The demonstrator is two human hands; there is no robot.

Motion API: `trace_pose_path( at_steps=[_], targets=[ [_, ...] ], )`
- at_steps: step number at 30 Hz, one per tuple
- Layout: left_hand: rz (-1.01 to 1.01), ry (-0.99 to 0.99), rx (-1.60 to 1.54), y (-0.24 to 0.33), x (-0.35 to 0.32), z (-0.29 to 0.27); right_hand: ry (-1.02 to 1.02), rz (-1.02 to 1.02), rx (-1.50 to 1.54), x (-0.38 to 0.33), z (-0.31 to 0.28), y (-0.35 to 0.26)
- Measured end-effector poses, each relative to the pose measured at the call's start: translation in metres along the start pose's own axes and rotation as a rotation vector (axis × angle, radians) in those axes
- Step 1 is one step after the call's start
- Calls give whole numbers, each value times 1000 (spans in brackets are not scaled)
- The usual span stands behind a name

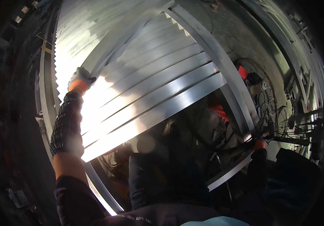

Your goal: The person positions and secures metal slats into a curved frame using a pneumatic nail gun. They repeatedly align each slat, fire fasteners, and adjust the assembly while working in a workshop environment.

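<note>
My left hand [81, 78], in a grey glove with an orange cuff, is closed round the near end of a long flat-sided metal bar [126, 35]. That bar slants up and to the right, across a row of several shiny metal slats [158, 92]. Strong light glares off the slats next to my left hand. On the right, my right hand [260, 143], also with an orange cuff, is low in shadow beside the lower end of the frame's side rail [222, 56]. Its fingers are too dark to make out, and a dark cable runs close to it.
A corrugated metal stack edge [57, 56] borders the slats at the left. Right of the frame lie a red object [243, 72], a spool-like pale part [258, 87], tangled cables and a wire rack [301, 126]. My legs [162, 177] are below the frame.
</note>
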State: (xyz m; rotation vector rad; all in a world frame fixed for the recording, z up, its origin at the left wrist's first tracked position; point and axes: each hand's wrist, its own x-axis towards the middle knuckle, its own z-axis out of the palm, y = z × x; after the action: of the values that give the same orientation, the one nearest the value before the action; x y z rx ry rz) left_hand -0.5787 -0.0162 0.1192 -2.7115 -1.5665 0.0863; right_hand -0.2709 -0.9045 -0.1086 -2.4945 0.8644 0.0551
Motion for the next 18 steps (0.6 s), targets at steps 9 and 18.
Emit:
trace_pose_path(
  at_steps=[9,18],
  targets=[
    [-26,9,-158,1,-8,-12,13,-699,-815,58,35,14],
    [219,198,-84,-94,-118,12,-69,-768,-715,74,39,18]
  ],
)
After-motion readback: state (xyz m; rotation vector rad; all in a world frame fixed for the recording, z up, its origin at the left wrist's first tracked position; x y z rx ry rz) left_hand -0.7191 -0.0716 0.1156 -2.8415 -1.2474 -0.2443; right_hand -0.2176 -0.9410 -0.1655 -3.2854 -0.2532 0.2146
